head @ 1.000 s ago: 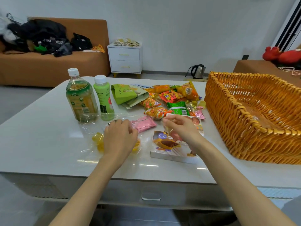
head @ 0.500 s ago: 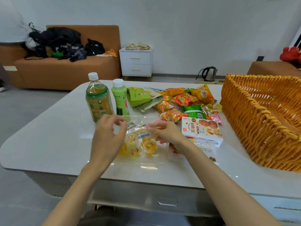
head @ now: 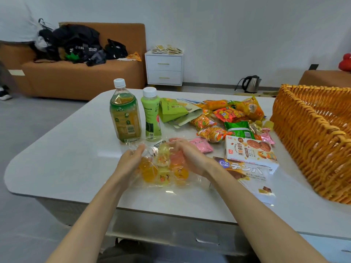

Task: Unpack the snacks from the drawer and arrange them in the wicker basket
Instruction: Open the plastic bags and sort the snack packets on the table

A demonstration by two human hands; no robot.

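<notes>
A clear bag of orange and yellow jelly cups (head: 163,168) lies on the white table (head: 72,160) near its front edge. My left hand (head: 131,161) presses against the bag's left side with straight fingers. On the bag's right side, my right hand (head: 187,153) lies with its fingers stretched over the top. The wicker basket (head: 311,135) stands at the right, and the part of its inside that shows holds nothing. A pile of snack packets (head: 228,115), a biscuit box (head: 250,151) and a C2 box (head: 247,176) lie between bag and basket.
A tea bottle (head: 125,115) and a green drink bottle (head: 151,115) stand upright just behind the bag. A green pouch (head: 171,111) and a pink packet (head: 201,145) lie nearby. The table's drawer (head: 207,242) is below the front edge. A sofa (head: 79,76) and a nightstand (head: 164,68) stand behind.
Both hands left the bag's top edge and closed in on its two sides. The jelly cups are now bunched together between the palms.
</notes>
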